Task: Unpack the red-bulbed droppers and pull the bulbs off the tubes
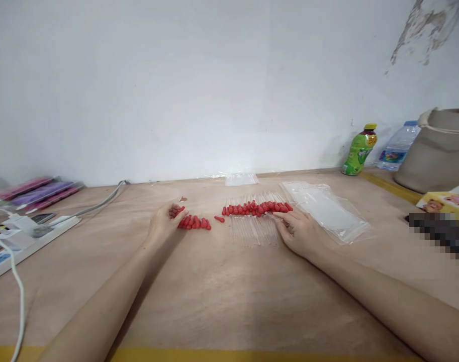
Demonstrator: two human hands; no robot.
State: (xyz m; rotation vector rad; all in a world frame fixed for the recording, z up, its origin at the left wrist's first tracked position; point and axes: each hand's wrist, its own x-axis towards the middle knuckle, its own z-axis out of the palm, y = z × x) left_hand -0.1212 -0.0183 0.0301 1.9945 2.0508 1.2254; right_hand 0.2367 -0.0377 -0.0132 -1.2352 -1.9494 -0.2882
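Observation:
My left hand (164,219) is closed, with a red rubber bulb (181,210) pinched at its fingertips. Beside those fingers lies a short row of loose red bulbs (195,222). A single bulb (219,219) sits apart, just right of that row. Further right, thin clear tubes (252,232) lie side by side, and a line of red bulbs (257,207) crosses them, seemingly fitted on tube ends. At the right end of these tubes my right hand (299,229) is closed, its fingertips around what looks like one thin clear tube.
Clear plastic bags (329,213) lie behind my right hand. A power strip (21,249) with cables and purple and pink packets (44,193) are at the left. A green drink bottle (359,151), a water bottle (397,148) and a beige bucket (435,151) stand at the right.

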